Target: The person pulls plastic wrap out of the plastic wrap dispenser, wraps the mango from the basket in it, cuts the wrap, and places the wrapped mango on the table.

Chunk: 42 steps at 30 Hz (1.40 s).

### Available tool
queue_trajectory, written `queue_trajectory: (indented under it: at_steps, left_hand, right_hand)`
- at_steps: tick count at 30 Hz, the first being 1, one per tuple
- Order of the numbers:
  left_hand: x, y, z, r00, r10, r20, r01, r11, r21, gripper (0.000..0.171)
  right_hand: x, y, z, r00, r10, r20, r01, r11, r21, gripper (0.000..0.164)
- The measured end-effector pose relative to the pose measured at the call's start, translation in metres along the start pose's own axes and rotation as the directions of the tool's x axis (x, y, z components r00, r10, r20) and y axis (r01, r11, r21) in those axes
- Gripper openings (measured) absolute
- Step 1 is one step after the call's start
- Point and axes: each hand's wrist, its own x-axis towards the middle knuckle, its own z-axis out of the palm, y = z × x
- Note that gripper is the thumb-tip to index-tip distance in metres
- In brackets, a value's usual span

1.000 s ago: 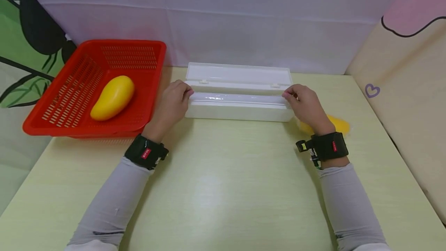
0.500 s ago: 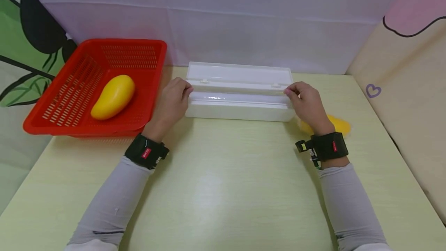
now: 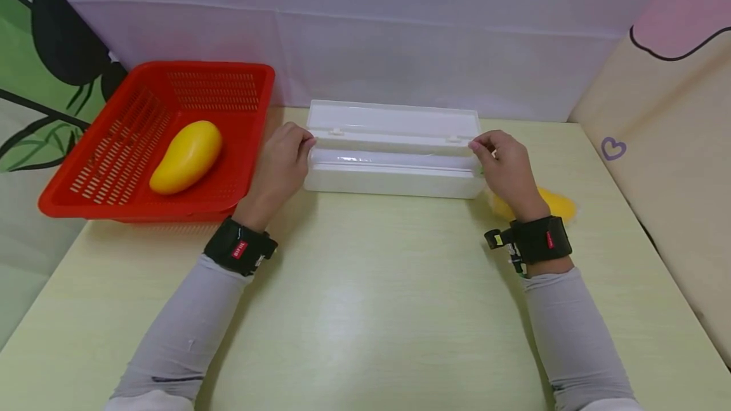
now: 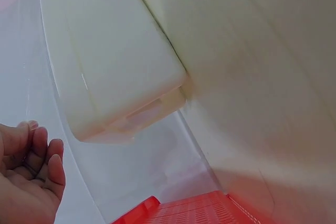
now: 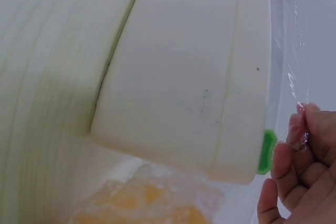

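A white cling film dispenser (image 3: 394,184) lies lengthwise near the back of the table, its hinged lid (image 3: 394,118) tipped back. My left hand (image 3: 284,158) pinches one corner of the clear cling film between thumb and forefinger at the box's left end. At the other end my right hand (image 3: 505,167) pinches the opposite corner, the fingers bunching the film a little. Seen from the right wrist, the cling film (image 5: 293,72) stretches as a shiny sheet above the box. A green piece (image 5: 268,152) sticks out at the box's right end.
To the left stands a red slotted basket (image 3: 271,84) with a yellow mango (image 3: 187,156) inside. Behind my right wrist lies a yellow item (image 3: 558,206) in clear wrapping. A pale cloth wall (image 3: 394,62) closes off the back of the table.
Both hands have risen slightly and moved back toward the lid, drawing the film's edge up off the roll. The right hand has also shifted a little to the right. Basket and mango stay put.
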Motion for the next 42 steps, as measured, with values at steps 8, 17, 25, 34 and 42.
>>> queue_trajectory:
  at_steps: [8, 17, 25, 34, 42]
  left_hand:
    - [0.0, 0.0, -0.002, 1.0, 0.014, -0.023, -0.014, 1.0, 0.005, 0.016]
    - [-0.002, 0.003, -0.006, 0.998, 0.038, -0.053, -0.037, 0.999, 0.007, 0.019]
    - [-0.003, 0.006, -0.009, 0.998, 0.031, -0.061, -0.033, 0.999, -0.023, 0.018]
    - [-0.003, 0.009, -0.013, 0.994, 0.05, -0.099, -0.052, 0.998, -0.022, 0.02]
    - [-0.002, 0.01, -0.016, 0.987, 0.075, -0.142, -0.081, 0.996, -0.037, 0.021]
  right_hand:
    - [-0.001, -0.003, 0.0, 0.999, 0.005, -0.044, -0.004, 1.0, 0.013, 0.026]
    - [-0.001, -0.006, -0.001, 0.997, 0.006, -0.082, -0.005, 1.0, 0.022, 0.027]
    - [-0.001, -0.008, -0.002, 0.993, 0.004, -0.115, -0.001, 1.0, 0.02, 0.028]
    - [0.0, -0.012, -0.003, 0.983, -0.025, -0.183, 0.03, 0.999, 0.023, 0.026]
    - [0.0, -0.015, -0.003, 0.968, -0.07, -0.24, 0.084, 0.995, 0.048, 0.023]
